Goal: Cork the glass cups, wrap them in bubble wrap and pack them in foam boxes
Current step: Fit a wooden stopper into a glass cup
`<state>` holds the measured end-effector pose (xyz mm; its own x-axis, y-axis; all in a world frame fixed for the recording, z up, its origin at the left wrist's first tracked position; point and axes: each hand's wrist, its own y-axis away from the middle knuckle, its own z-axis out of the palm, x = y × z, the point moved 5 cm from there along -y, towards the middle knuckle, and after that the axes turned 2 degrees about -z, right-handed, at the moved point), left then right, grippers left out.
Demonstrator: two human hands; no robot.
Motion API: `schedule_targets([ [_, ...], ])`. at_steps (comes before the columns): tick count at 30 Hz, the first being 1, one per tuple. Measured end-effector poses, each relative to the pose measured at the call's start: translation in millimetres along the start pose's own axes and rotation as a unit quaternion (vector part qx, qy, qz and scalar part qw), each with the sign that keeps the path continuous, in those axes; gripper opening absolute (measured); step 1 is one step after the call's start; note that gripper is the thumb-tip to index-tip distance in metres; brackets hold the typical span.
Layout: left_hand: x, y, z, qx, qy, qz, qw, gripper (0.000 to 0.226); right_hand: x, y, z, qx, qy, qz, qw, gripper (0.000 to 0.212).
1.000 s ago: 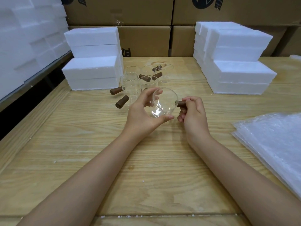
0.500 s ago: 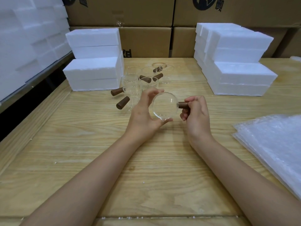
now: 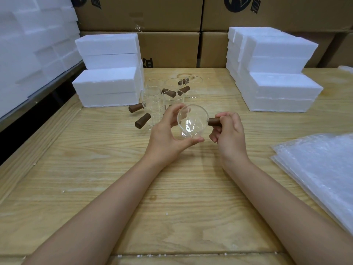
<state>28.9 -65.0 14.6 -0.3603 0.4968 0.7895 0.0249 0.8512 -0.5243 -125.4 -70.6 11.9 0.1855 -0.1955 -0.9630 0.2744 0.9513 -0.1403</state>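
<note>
Two bare hands meet above the wooden surface (image 3: 172,207). Left hand (image 3: 168,134): thumb and fingers are curled round the rim of a clear glass cup (image 3: 192,121), held off the surface with its round face turned toward the camera. Right hand (image 3: 229,132): fingers are curled tight on a brown cork (image 3: 213,121) that juts from the cup's right side and touches the glass.

Well apart to the right of the right fingers, a stack of bubble wrap (image 3: 321,169) lies flat. Just beyond the left fingers stands a cluster of further glass cups (image 3: 154,104), with brown pieces projecting from several; the held cup partly screens them.

Beyond and left of the left fingers are stacked white foam boxes (image 3: 108,87). Beyond and right of the right fingers is a larger foam stack (image 3: 277,77). Cardboard cartons (image 3: 168,48) line the back, and white foam blocks (image 3: 28,44) fill the far left. White crumbs dot the surface.
</note>
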Motion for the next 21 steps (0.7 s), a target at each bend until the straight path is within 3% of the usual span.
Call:
schedule_targets([
  [4,6.3,0.9,1.1,-0.006,-0.037,0.027,0.999,0.079,6.3,0.6,0.0,0.025,-0.051,0.048,0.997,0.022],
  [10,9.1,2.5,3.0,-0.009,-0.098,0.040,0.994,0.078,9.9,-0.4,0.4,0.024,-0.041,0.072,0.996,0.020],
  [17,-6.1,2.5,1.6,0.020,-0.140,-0.051,0.989,0.079,6.9,-4.5,-0.7,-0.053,0.151,-0.030,0.987,0.018],
  [21,-13.8,1.5,0.8,0.022,-0.161,-0.096,0.982,0.079,7.7,-7.8,0.7,-0.083,0.202,-0.058,0.974,0.022],
])
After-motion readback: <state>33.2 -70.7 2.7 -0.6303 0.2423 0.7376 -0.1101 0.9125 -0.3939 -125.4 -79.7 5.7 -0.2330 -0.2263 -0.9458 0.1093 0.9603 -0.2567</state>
